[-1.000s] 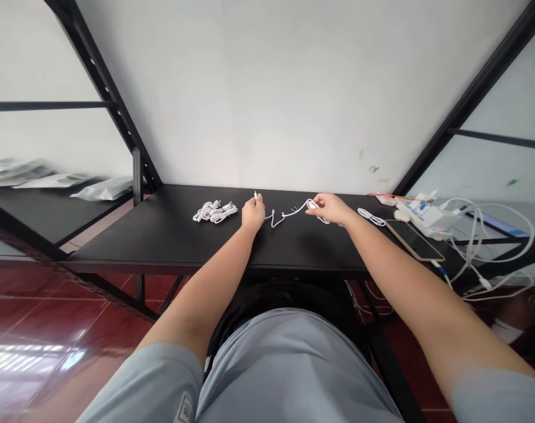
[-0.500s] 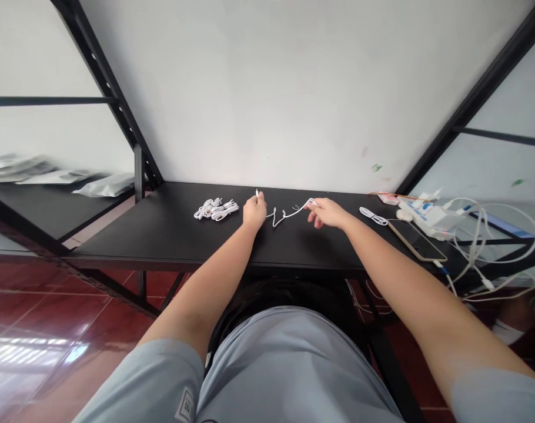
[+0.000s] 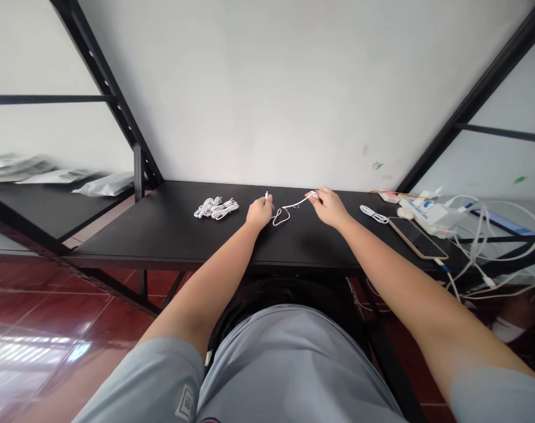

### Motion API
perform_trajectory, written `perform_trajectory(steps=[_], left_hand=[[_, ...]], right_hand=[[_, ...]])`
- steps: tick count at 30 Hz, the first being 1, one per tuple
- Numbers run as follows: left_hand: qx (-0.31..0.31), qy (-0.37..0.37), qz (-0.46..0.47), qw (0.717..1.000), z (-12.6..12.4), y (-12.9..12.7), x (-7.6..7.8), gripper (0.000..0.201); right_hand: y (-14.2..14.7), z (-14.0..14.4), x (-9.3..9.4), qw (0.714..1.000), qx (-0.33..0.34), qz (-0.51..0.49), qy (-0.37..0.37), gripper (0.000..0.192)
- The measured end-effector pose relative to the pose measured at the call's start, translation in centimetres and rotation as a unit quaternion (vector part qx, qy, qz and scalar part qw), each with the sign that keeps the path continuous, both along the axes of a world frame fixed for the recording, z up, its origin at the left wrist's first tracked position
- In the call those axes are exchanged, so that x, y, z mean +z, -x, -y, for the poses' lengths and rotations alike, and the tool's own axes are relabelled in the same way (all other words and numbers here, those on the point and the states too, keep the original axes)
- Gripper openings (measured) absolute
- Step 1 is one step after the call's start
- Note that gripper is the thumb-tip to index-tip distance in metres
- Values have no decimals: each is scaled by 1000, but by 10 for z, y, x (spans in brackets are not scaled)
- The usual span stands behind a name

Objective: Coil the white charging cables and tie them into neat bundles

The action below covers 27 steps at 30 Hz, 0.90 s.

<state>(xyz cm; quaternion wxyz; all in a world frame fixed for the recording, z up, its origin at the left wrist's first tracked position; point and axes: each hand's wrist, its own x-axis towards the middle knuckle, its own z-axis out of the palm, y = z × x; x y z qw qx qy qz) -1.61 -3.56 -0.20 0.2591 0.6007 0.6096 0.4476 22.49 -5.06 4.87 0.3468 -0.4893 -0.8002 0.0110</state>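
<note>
A white cable [image 3: 281,218] runs in a loose, kinked loop between my two hands above the black tabletop [image 3: 179,235]. My left hand [image 3: 260,212] is closed round one end, and a small white plug sticks up past the thumb. My right hand [image 3: 329,207] pinches the cable farther along, with a bit of it bunched at the fingertips. To the left of my left hand lies a pile of coiled white cables [image 3: 216,208]. One more coiled white cable [image 3: 373,214] rests to the right of my right hand.
A phone [image 3: 417,237] lies at the right, plugged into a cord. Beyond it are a white power strip with chargers [image 3: 432,216] and tangled white cords [image 3: 474,247]. Black rack posts [image 3: 117,106] frame both sides. Plastic-wrapped packets [image 3: 106,184] lie on the left shelf.
My left hand has shifted slightly right with the plug. My right hand has turned, its fingers now drawn in on the cable. The slack between them has changed from zigzag to a loop.
</note>
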Motion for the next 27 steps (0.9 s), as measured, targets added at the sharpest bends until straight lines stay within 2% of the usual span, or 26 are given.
perform_trajectory(steps=[5,9,12,15,20,23,27], left_hand=[[-137,-4,-44,990,6,-11,0,46],[-215,-3,-59,975,12,-18,2,46],[-217,4,-41,975,14,-21,2,51],[-203,10,-17,979,13,-21,1,56],[-175,13,-12,984,14,-17,4,69],[-177,16,-30,984,19,-15,8,75],[-185,8,-71,980,22,-15,11,73]], right_hand=[[9,1,-10,994,10,-48,102,31],[18,0,-23,986,-30,-77,143,28],[23,0,-30,983,-63,-84,150,27],[27,0,-34,971,-71,-111,199,30],[28,-1,-37,944,-16,-195,266,28],[28,2,-36,944,2,-193,269,29],[25,6,-31,941,51,-155,295,32]])
